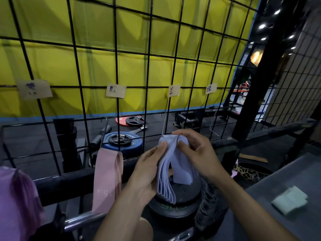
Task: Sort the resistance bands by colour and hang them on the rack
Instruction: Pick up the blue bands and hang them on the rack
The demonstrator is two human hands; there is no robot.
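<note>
Both hands hold a bunch of pale blue bands [171, 164] in front of the wire rack [147, 54]. The left hand [147, 169] pinches the bunch's left side between thumb and fingers; the right hand [196, 150] grips the folded top. Pink bands [107, 178] hang from a hook at left, purple bands [15, 202] further left. 4 paper labels [116, 90] are fixed to the rack. A pale green band [289, 200] lies on the grey surface at right.

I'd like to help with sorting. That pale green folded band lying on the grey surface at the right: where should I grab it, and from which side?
Probably from above, pinching the pale green band across its folded middle. It lies flat on the grey surface with nothing on it, layers stacked, so a pinch through the whole stack should lift all folds together. Both hands are busy with the light blue bands.
</note>
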